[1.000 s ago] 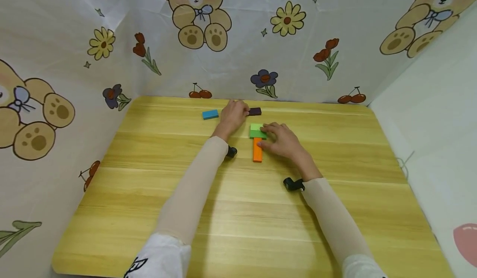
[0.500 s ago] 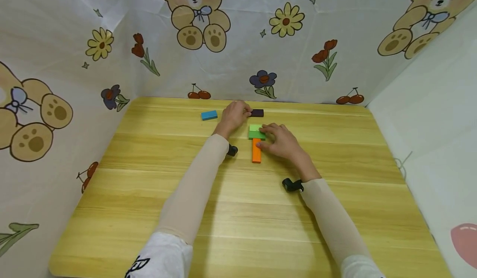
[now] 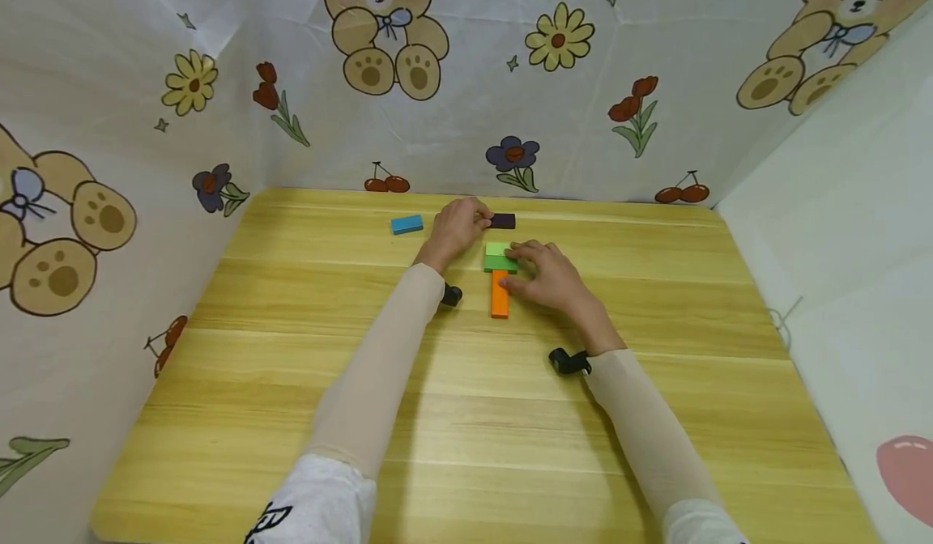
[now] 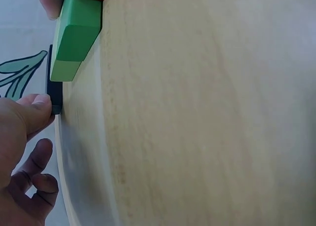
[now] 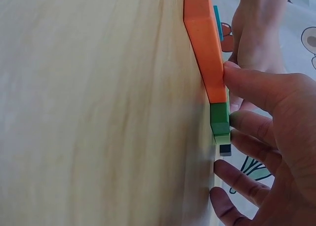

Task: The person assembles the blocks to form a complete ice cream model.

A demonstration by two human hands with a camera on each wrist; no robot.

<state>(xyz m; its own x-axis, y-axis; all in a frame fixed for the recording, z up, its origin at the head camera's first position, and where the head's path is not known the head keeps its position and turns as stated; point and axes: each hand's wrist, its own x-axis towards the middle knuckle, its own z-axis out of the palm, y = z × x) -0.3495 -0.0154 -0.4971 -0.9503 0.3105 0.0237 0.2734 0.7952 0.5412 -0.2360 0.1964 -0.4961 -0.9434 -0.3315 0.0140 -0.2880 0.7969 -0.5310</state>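
Note:
At the table's far edge my left hand (image 3: pixel 457 227) pinches the left end of a dark block (image 3: pixel 503 221) between thumb and forefinger; the left wrist view shows its thumb on the dark block (image 4: pixel 55 87). Nearer to me lie a light green block (image 3: pixel 498 248) and a darker green block (image 3: pixel 499 264), side by side. An orange block (image 3: pixel 499 297) runs lengthwise toward me from the darker green one, like a T's stem. My right hand (image 3: pixel 548 275) rests on these, its thumb touching the orange block (image 5: pixel 205 53) and its fingertips on the green ones.
A blue block (image 3: pixel 406 224) lies left of my left hand. The wooden table (image 3: pixel 328 350) reaches a printed cloth wall (image 3: pixel 466 131) just behind the dark block. Both wrists carry a small black camera (image 3: pixel 568 361).
The dark block has slid slightly right and straightened, with my left hand gripping its end. My right hand stays on the orange and green blocks. The head view has shifted a little.

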